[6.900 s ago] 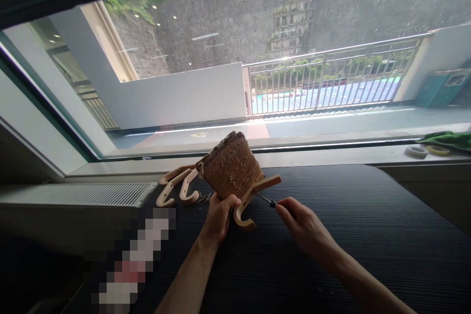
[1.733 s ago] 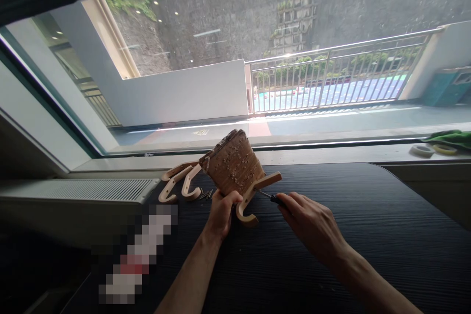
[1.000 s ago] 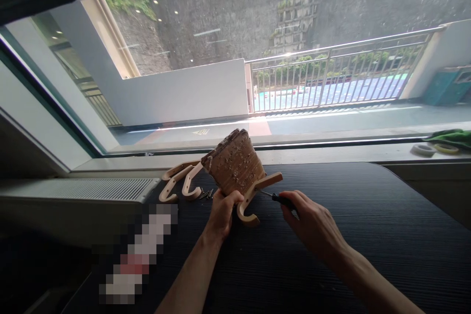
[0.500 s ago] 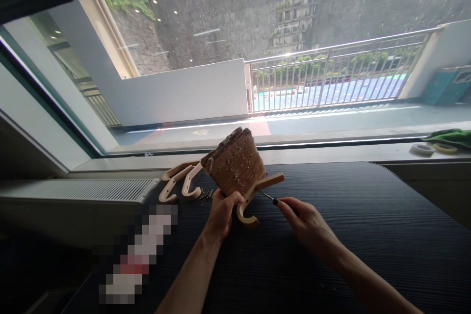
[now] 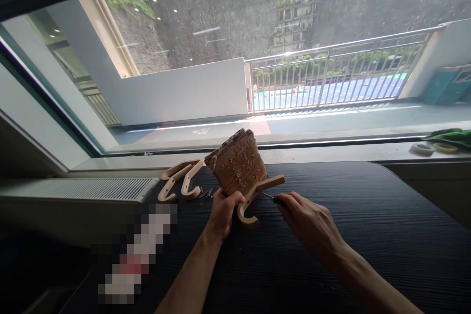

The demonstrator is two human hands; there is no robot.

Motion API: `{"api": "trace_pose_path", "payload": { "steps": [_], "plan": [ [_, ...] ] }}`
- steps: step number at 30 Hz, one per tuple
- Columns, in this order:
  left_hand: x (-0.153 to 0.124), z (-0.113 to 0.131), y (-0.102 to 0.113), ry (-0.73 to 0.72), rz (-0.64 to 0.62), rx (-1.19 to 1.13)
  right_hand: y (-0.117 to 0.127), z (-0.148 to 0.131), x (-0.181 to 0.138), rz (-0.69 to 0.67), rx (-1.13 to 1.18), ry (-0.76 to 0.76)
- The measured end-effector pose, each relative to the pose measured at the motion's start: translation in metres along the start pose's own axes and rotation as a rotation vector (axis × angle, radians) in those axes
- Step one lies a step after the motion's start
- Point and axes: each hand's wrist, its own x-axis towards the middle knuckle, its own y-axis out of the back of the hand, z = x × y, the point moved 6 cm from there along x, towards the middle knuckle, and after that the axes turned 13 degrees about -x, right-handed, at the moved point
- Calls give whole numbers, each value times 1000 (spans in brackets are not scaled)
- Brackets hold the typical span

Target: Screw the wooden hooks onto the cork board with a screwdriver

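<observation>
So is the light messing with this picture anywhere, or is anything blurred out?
Head view: daylight through the window leaves left hand, right hand and table dim; same view: pale reflections fleck the window, and a pixelated patch hides part of the lower left.

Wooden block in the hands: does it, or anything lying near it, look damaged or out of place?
The block looks worn: its face is peppered with pale flecks, perhaps pits, and its top edge is ragged. Screws lie loose in a jumble beside the hooks.
</observation>
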Motion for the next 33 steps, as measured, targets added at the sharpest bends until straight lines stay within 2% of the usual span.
{"api": "trace_pose_path", "payload": {
  "steps": [3,5,9,12,14,17,22,25,29,33],
  "plan": [
    [-1,1,-3,-7,-27,8,-2,-1,0,-19,50,-37],
    [-2,4,-5,-19,-35,5,-4,2,0,-51,152,-117],
    [-2,5,-5,1,-28,21,-16,10,0,-253,504,-321],
    [-2,4,-3,19,-10,52,-24,12,0,-366,642,-354],
    [-2,3,-1,25,6,63,-23,14,0,-336,600,-338],
    [0,1,0,31,17,27,-16,16,0,-209,411,-295],
    [2,-1,1,23,8,0,0,3,0,-63,95,-38],
    [1,-2,1,19,8,29,2,-3,0,-32,19,26],
    [-1,0,-1,19,-9,17,0,-3,0,-27,95,-40],
    [-2,3,-2,18,-30,13,-8,5,0,-132,446,-264]
  ]
}}
